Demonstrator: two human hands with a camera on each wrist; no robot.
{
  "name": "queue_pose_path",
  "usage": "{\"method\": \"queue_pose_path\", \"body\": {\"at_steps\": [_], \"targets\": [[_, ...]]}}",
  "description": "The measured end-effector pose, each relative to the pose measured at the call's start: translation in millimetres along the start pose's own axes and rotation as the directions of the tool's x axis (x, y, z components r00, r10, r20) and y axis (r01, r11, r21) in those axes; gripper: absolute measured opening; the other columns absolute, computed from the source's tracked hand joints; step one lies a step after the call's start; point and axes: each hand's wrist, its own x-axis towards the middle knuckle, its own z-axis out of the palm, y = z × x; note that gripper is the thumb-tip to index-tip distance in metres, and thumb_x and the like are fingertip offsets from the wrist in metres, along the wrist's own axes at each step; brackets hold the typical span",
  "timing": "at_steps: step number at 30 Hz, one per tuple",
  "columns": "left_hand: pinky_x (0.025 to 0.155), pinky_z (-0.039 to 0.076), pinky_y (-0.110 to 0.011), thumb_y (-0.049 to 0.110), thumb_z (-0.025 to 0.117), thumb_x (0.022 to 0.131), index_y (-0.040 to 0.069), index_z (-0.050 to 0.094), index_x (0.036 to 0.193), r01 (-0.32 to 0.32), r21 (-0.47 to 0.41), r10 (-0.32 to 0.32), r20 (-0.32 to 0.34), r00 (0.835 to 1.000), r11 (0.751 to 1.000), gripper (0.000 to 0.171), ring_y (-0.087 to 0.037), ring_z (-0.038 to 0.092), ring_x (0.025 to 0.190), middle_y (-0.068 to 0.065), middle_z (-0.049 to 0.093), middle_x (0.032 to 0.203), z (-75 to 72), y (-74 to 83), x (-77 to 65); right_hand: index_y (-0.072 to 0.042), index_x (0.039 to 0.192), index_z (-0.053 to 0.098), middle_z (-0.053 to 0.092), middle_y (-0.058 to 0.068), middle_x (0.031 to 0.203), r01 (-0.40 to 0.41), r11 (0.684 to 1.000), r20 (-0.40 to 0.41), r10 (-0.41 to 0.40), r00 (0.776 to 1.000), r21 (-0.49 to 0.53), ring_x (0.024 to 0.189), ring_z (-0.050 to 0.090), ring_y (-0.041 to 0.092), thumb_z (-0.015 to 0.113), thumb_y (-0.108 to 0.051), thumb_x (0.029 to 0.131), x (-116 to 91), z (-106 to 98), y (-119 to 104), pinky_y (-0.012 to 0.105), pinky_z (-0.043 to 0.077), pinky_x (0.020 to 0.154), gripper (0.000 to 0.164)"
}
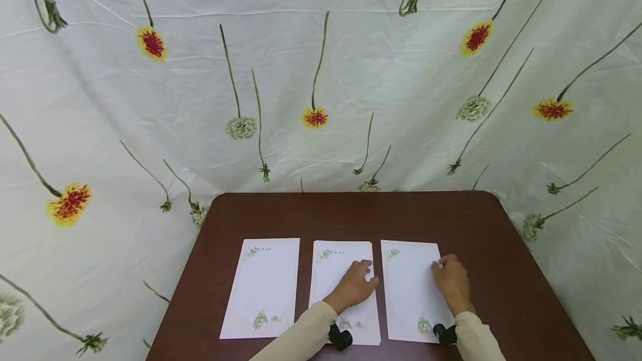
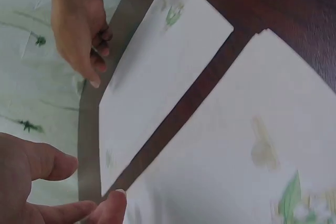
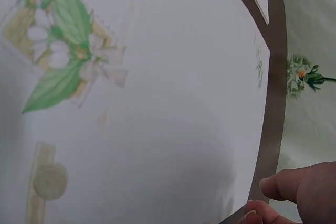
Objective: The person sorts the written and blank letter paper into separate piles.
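Brown table (image 1: 351,213), left hand (image 1: 353,284) over paper stack (image 1: 328,272), right hand (image 1: 452,284) by sheet (image 1: 411,288)

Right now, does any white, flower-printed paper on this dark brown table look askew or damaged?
Slightly askew: the middle stack of white, flower-printed paper on the dark brown table. Its layers don't line up at the right corners, so it isn't squared. No damage stands out.

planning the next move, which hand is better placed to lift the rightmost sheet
Probably the right hand: it is at the right edge of the rightmost sheet, while the left hand is over the middle paper.
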Motion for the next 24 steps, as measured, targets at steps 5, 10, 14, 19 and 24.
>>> {"method": "queue_pose_path", "body": {"at_steps": [5,10,14,19,24], "targets": [[0.096,0.051,-0.052,0.014,0.064,0.096,-0.012,0.057,0.134,0.042,0.021,-0.040,-0.087,0.995,0.999,0.046,-0.042,0.064,0.106,-0.023,0.065,0.113,-18.2,-15.1,-5.4,0.004,0.113,0.059,0.067,0.025,0.101,0.020,1.000,0.037,-0.021,0.999,0.014,0.083,0.065,0.035,0.058,-0.023,0.103,-6,7,-18,0.046,0.050,0.068,0.030],[0.090,0.053,-0.051,0.014,0.064,0.097,-0.011,0.058,0.134,0.095,0.065,-0.084,-0.156,0.984,0.993,0.045,-0.038,0.065,0.101,-0.020,0.065,0.110,-37.2,-32.2,-13.4,0.004,0.112,0.063,0.070,0.020,0.093,0.084,0.996,0.036,-0.085,0.996,0.028,0.075,0.065,0.029,0.061,-0.022,0.102,-12,19,-37,0.039,0.048,0.060,0.028],[0.082,0.053,-0.046,0.016,0.065,0.098,-0.011,0.059,0.134,0.135,0.099,-0.113,-0.203,0.973,0.986,0.045,-0.032,0.063,0.094,-0.016,0.064,0.104,-52.0,-45.4,-20.8,0.005,0.114,0.063,0.070,0.016,0.088,0.121,0.992,0.046,-0.123,0.991,0.043,0.070,0.064,0.026,0.062,-0.022,0.101,-17,32,-52,0.037,0.048,0.059,0.030],[0.082,0.051,-0.045,0.015,0.064,0.098,-0.011,0.057,0.135,0.192,0.065,-0.170,-0.249,0.953,0.979,0.046,-0.028,0.060,0.091,-0.013,0.062,0.102,-63.8,-59.0,-30.2,0.004,0.118,0.063,0.070,0.014,0.087,0.143,0.988,0.082,-0.147,0.986,0.054,0.070,0.063,0.024,0.064,-0.022,0.102,-24,47,-68,0.037,0.048,0.060,0.031],[0.082,0.051,-0.046,0.014,0.065,0.097,-0.015,0.053,0.138,0.239,0.013,-0.226,-0.278,0.933,0.971,0.051,-0.027,0.059,0.091,-0.014,0.062,0.101,-66.5,-69.8,-37.2,0.007,0.121,0.063,0.073,0.015,0.088,0.160,0.985,0.131,-0.167,0.977,0.064,0.070,0.065,0.022,0.065,-0.023,0.101,-32,62,-81,0.036,0.049,0.058,0.035]]}}
